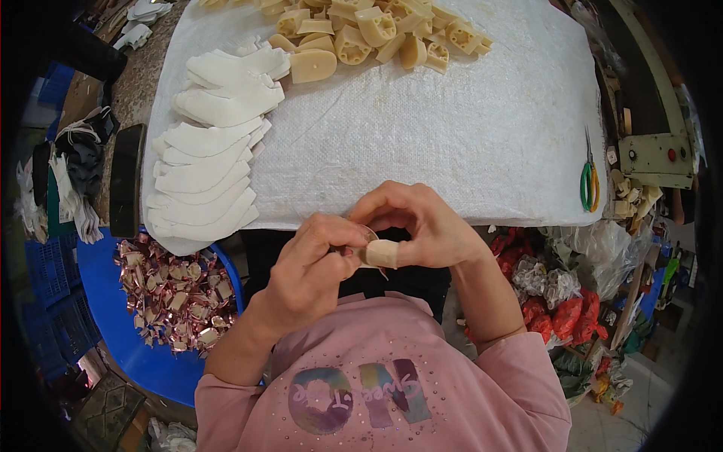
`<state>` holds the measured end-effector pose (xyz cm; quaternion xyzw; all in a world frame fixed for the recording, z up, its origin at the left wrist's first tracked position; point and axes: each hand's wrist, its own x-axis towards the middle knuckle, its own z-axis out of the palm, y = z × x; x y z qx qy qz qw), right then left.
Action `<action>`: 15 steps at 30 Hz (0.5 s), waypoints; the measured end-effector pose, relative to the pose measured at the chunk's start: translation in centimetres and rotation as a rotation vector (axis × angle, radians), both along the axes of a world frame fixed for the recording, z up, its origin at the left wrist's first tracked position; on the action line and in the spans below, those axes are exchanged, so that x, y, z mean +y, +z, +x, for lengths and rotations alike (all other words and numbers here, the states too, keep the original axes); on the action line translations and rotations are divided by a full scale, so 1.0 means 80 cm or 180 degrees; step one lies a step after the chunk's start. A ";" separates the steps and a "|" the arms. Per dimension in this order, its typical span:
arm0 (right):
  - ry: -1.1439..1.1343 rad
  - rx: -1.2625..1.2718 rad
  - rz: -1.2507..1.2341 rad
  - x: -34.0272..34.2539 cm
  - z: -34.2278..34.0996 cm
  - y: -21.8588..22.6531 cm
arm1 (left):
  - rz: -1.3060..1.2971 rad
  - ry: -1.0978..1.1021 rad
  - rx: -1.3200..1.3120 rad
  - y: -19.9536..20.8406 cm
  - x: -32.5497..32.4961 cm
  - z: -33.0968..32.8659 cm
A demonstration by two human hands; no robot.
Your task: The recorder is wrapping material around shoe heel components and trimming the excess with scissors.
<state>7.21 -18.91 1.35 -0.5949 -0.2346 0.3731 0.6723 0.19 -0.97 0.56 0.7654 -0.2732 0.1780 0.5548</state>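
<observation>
Both hands meet in front of my chest, just off the table's near edge. My left hand [320, 260] is closed, with thumb and fingers pinched on something thin and mostly hidden. My right hand [425, 230] curls toward it, its index finger bent round and its thumb pointing at the left fingertips. A small cream piece [382, 254] covers the end of the right thumb; whether it is a wrap on the thumb or a held part, I cannot tell. Beyond the hands, cream plastic shoe heels [352, 45] lie piled, and white curved cut pieces [207, 181] overlap in a row.
White woven sheeting [422, 151] covers the table. Scissors [589, 177] with green and orange handles lie at its right edge. A black phone [128, 181] rests left. Below it, a blue basin [169, 369] holds many shiny pink-and-tan pieces. Red plastic bags [565, 316] sit lower right.
</observation>
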 end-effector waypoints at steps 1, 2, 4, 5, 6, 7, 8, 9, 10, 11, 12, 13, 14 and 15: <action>-0.0008 0.0005 0.0000 0.001 0.000 -0.001 | 0.0000 -0.0008 0.0005 0.000 0.000 -0.001; -0.0074 0.0083 0.0010 0.002 0.000 -0.003 | 0.0056 0.0094 0.0060 0.000 0.000 -0.002; -0.0134 0.0162 0.0023 0.007 -0.002 -0.004 | 0.0116 0.0203 0.0115 -0.002 0.001 -0.002; -0.0298 0.0307 -0.0112 0.011 -0.003 -0.002 | 0.0014 0.0318 0.0222 -0.004 0.001 -0.001; -0.0458 0.0450 -0.0247 0.014 -0.004 0.000 | -0.0088 0.0437 0.0327 -0.004 0.002 0.000; -0.0552 0.0209 -0.0105 0.014 -0.007 -0.009 | -0.0110 0.0488 0.0473 -0.002 0.004 -0.001; -0.0551 0.0200 -0.0105 0.015 -0.010 -0.015 | -0.0111 0.0488 0.0465 -0.003 0.002 -0.002; -0.0848 -0.0105 -0.0075 0.015 -0.013 -0.019 | -0.0717 0.0538 0.0799 -0.004 -0.004 -0.003; -0.1112 -0.0403 -0.0026 0.019 -0.014 -0.023 | -0.1315 0.0615 0.1129 -0.006 -0.008 -0.004; -0.1159 -0.0560 0.0163 0.018 -0.013 -0.020 | -0.1871 0.0755 0.1392 -0.005 -0.012 -0.004; -0.1126 -0.0562 0.0182 0.015 -0.009 -0.021 | -0.1864 0.0789 0.1374 -0.003 -0.012 -0.005; -0.0998 -0.1205 0.0200 0.011 -0.003 -0.020 | -0.2080 0.0805 0.1667 0.002 -0.012 -0.006; -0.0865 -0.1846 0.0221 0.010 0.000 -0.019 | -0.2297 0.0818 0.1960 0.004 -0.011 -0.007; -0.0869 -0.1674 0.0191 0.012 -0.003 -0.016 | -0.2154 0.0643 0.1869 -0.001 -0.011 -0.009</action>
